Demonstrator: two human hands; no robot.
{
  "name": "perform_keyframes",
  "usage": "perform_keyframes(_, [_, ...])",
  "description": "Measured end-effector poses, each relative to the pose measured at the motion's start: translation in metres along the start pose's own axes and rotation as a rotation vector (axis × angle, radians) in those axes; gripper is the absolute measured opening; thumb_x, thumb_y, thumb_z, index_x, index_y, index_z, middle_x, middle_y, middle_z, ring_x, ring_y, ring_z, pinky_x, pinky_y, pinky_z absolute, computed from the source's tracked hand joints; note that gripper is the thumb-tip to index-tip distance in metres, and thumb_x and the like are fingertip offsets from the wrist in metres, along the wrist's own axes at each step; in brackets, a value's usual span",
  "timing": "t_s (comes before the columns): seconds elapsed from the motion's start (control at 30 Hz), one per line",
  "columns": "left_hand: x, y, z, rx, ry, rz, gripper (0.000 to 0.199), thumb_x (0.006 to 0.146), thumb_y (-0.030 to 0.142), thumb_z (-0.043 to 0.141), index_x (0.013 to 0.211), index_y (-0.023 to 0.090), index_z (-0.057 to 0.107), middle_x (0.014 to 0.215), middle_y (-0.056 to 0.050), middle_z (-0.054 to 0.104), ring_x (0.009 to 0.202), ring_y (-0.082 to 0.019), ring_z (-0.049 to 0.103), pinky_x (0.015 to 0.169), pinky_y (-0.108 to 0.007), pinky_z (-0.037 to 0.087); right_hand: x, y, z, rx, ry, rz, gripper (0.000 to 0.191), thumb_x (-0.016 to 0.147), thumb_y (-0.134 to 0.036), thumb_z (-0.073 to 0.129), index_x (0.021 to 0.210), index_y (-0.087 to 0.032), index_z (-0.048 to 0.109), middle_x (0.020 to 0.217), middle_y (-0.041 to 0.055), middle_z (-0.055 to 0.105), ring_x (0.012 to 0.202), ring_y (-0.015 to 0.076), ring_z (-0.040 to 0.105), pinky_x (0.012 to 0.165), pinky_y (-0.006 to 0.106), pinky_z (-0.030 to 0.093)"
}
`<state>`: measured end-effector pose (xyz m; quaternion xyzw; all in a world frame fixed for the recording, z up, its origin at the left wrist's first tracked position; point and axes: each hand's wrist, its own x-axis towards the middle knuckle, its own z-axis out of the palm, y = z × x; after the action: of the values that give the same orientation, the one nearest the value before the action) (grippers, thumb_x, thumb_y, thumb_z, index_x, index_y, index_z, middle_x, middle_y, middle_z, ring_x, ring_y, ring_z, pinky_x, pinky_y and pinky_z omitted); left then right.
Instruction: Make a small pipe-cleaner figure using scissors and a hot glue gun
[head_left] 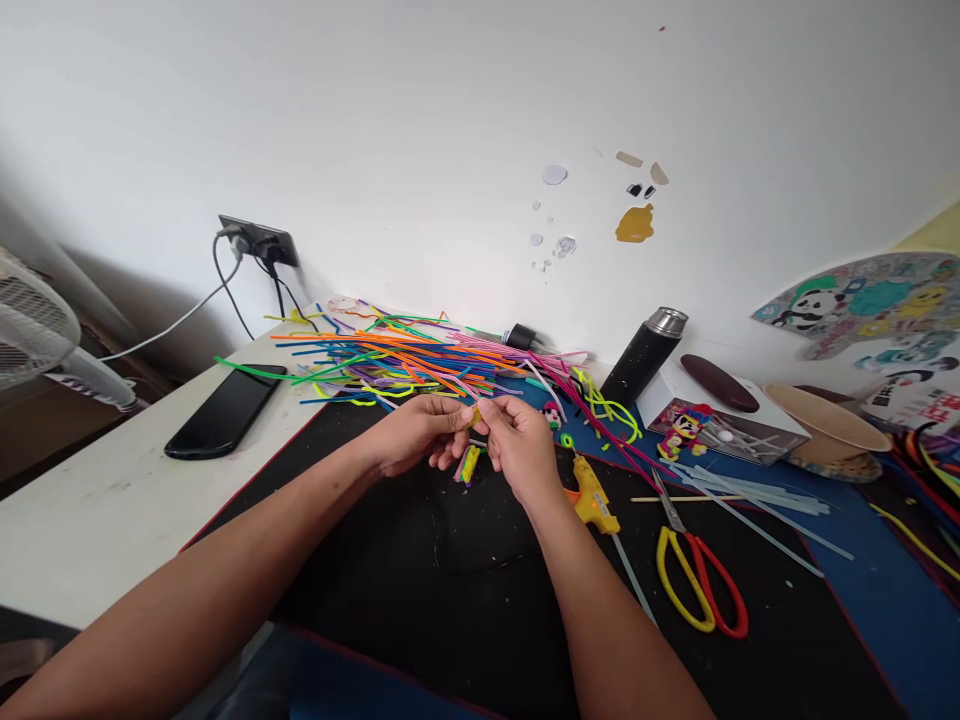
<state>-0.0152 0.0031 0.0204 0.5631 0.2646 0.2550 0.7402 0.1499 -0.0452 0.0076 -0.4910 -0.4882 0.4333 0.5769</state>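
Above the black mat (375, 590), my left hand (416, 432) and my right hand (521, 440) meet fingertip to fingertip. Both pinch a small yellow piece (475, 416), mostly covered by the fingers, so its kind is unclear. Just below the hands, a short bundle of yellow, green and pink fuzzy stems (468, 466) lies on the mat. To the right of my right wrist is a yellow hot glue gun (596, 495) with a clear glue stick coming out of its back. Behind my hands spreads a heap of colourful pipe cleaners (405, 350).
Scissors (694, 570) with yellow and red handles lie at right, near loose glue sticks (750, 495). Behind them stand a black thermos (645, 355), a small figurine (684, 430) and a white box (757, 420). A black phone (225, 410) lies left; a fan (37, 320) stands beyond.
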Motion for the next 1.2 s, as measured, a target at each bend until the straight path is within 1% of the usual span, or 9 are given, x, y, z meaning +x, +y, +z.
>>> perform_keyframes(0.13, [0.001, 0.002, -0.001, 0.088, -0.007, 0.047, 0.055, 0.085, 0.067, 0.071, 0.083, 0.012, 0.065, 0.076, -0.009, 0.073, 0.054, -0.014, 0.066, 0.051, -0.023, 0.050, 0.001, 0.000, -0.002, -0.019, 0.032, 0.001, 0.037, 0.090, -0.055, 0.070, 0.080, -0.019, 0.065, 0.045, -0.0081, 0.049, 0.031, 0.0081, 0.039, 0.034, 0.022, 0.028])
perform_keyframes(0.27, [-0.001, 0.007, 0.000, 0.315, 0.117, 0.176, 0.058, 0.088, 0.070, 0.064, 0.096, 0.013, 0.067, 0.083, -0.007, 0.072, 0.059, -0.016, 0.067, 0.056, -0.027, 0.053, 0.001, -0.002, -0.003, -0.036, 0.042, 0.004, 0.040, 0.089, -0.058, 0.069, 0.080, -0.020, 0.064, 0.041, -0.0099, 0.042, 0.031, 0.0092, 0.038, 0.035, 0.023, 0.026])
perform_keyframes(0.47, [-0.004, 0.000, 0.002, 1.016, 0.322, 0.407, 0.042, 0.096, 0.046, 0.064, 0.126, 0.017, 0.069, 0.085, -0.006, 0.076, 0.073, -0.020, 0.070, 0.067, -0.028, 0.050, 0.000, -0.002, -0.001, -0.061, 0.055, 0.020, 0.037, 0.091, -0.056, 0.068, 0.079, -0.021, 0.064, 0.041, -0.0092, 0.044, 0.032, 0.0096, 0.039, 0.036, 0.023, 0.026])
perform_keyframes(0.63, [0.000, -0.009, -0.004, 1.270, 0.295, 0.514, 0.030, 0.102, 0.030, 0.055, 0.125, 0.019, 0.070, 0.111, -0.011, 0.079, 0.095, -0.025, 0.075, 0.081, -0.030, 0.053, -0.001, -0.003, 0.001, -0.102, 0.061, 0.020, 0.037, 0.092, -0.055, 0.067, 0.077, -0.021, 0.063, 0.043, -0.0091, 0.045, 0.032, 0.0097, 0.040, 0.036, 0.023, 0.028])
perform_keyframes(0.77, [0.000, -0.005, -0.003, 1.202, 0.310, 0.520, 0.024, 0.101, 0.027, 0.053, 0.113, 0.021, 0.073, 0.104, -0.009, 0.080, 0.093, -0.024, 0.075, 0.080, -0.029, 0.053, -0.003, -0.006, 0.002, -0.107, 0.023, 0.026, 0.037, 0.093, -0.054, 0.066, 0.079, -0.021, 0.063, 0.046, -0.0086, 0.048, 0.034, 0.0092, 0.043, 0.037, 0.022, 0.031])
perform_keyframes(0.83, [-0.002, -0.002, -0.001, 1.104, 0.333, 0.476, 0.023, 0.100, 0.028, 0.053, 0.102, 0.020, 0.074, 0.088, -0.006, 0.079, 0.081, -0.022, 0.074, 0.073, -0.027, 0.052, -0.003, -0.007, 0.002, -0.090, -0.003, 0.033, 0.039, 0.094, -0.056, 0.064, 0.077, -0.020, 0.061, 0.049, -0.0074, 0.051, 0.035, 0.0088, 0.046, 0.038, 0.021, 0.033])
perform_keyframes(0.93, [-0.004, 0.003, 0.000, 0.878, 0.338, 0.300, 0.030, 0.100, 0.035, 0.051, 0.084, 0.019, 0.070, 0.060, 0.000, 0.065, 0.053, -0.016, 0.063, 0.055, -0.024, 0.046, -0.001, -0.008, 0.000, -0.036, 0.000, 0.032, 0.042, 0.093, -0.059, 0.064, 0.077, -0.020, 0.060, 0.053, -0.0060, 0.054, 0.036, 0.0086, 0.048, 0.038, 0.021, 0.035])
perform_keyframes(1.07, [-0.004, 0.007, -0.001, 0.606, 0.298, 0.161, 0.039, 0.097, 0.048, 0.054, 0.070, 0.019, 0.057, 0.058, 0.002, 0.058, 0.044, -0.012, 0.055, 0.042, -0.022, 0.039, 0.001, -0.009, -0.005, 0.023, 0.037, 0.014, 0.040, 0.092, -0.059, 0.066, 0.093, -0.019, 0.068, 0.058, -0.0060, 0.056, 0.037, 0.0087, 0.049, 0.038, 0.021, 0.036])
perform_keyframes(1.2, [-0.003, 0.008, -0.001, 0.566, 0.235, 0.149, 0.046, 0.094, 0.056, 0.055, 0.067, 0.019, 0.055, 0.056, 0.002, 0.055, 0.043, -0.010, 0.051, 0.042, -0.020, 0.038, 0.001, -0.010, -0.004, 0.014, 0.006, 0.012, 0.040, 0.091, -0.057, 0.068, 0.097, -0.018, 0.070, 0.059, -0.0055, 0.057, 0.038, 0.0085, 0.049, 0.038, 0.021, 0.037])
